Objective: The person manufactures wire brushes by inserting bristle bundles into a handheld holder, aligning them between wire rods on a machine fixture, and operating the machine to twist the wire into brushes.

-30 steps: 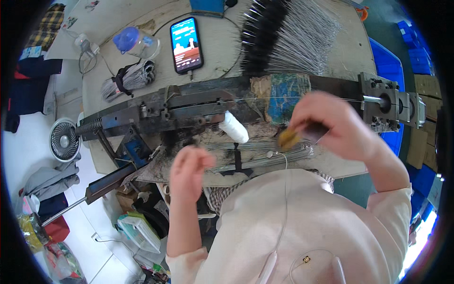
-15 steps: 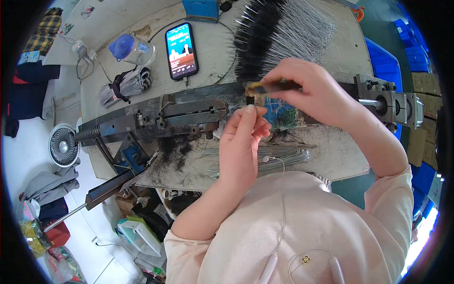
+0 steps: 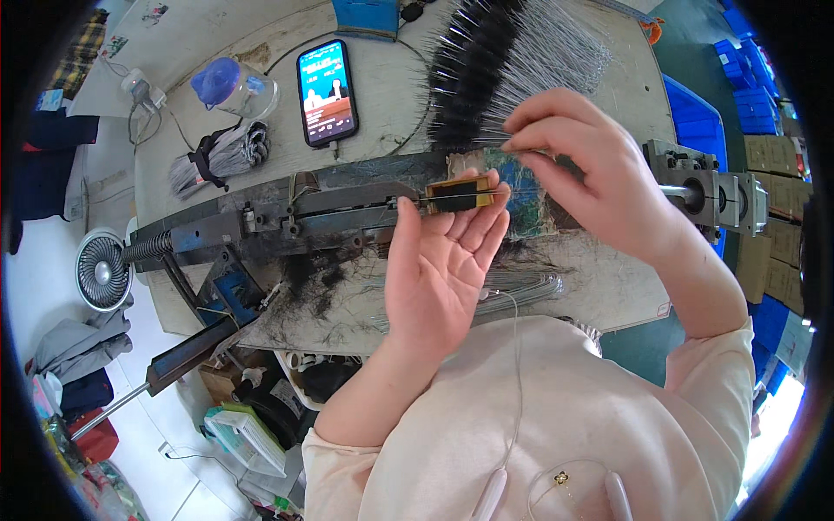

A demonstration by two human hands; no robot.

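Note:
My left hand (image 3: 443,269) is palm up, its fingers stretched under a small brass-coloured frame (image 3: 486,185) with a black strip of bristles (image 3: 458,198) in it. Thin wires run across this frame from the jaws of a long metal clamp (image 3: 347,208); my left thumb lies at the jaw end. Above and to the right, my right hand (image 3: 599,174) has thumb and index fingertips close together, beside the wire stems of a brush pile. Whatever they pinch is too small to name. Black-bristled wire brushes (image 3: 473,74) lie heaped beyond, their bare wire stems (image 3: 556,56) pointing right.
A phone (image 3: 327,94) with a lit screen, a jar with a purple lid (image 3: 217,82) and a tied wire bundle (image 3: 221,158) lie at the back left. Bent wires (image 3: 521,291) and loose black bristles (image 3: 321,282) lie nearer me. A metal bearing block (image 3: 691,187) stands right.
My right hand has let go of the brass-coloured frame and moved right. The frame now lies along the wires, over my left fingers. My left hand has opened from a pinch to palm up.

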